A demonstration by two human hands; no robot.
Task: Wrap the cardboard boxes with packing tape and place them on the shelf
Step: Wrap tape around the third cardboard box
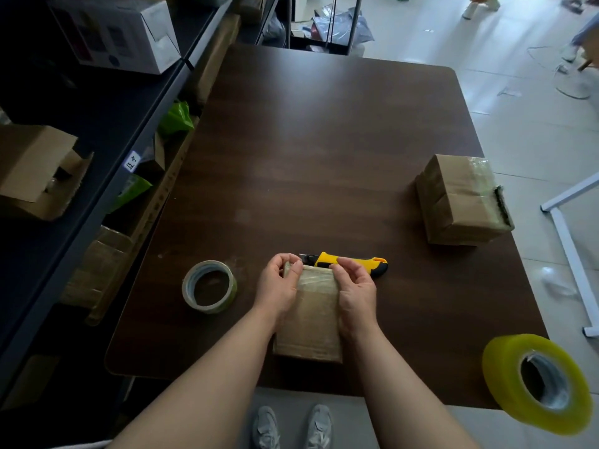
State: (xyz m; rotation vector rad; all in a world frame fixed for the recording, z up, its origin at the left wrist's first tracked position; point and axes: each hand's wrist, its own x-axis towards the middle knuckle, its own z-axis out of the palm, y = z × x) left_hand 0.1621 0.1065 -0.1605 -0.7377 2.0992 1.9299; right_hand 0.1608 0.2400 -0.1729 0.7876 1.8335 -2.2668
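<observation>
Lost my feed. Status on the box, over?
On the box, far end: left hand and right hand gripping. Tape across its top; not shelved. Just beyond: utility knife.

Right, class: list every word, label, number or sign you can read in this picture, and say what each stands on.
White tag on the shelf rail: two dark characters, turned sideways, too blurred to read.
White box on the shelf: dark printed panels, too blurred to read.
Small cardboard box, taped box, pale tape roll, yellow tape roll, utility knife: no text visible.
</observation>
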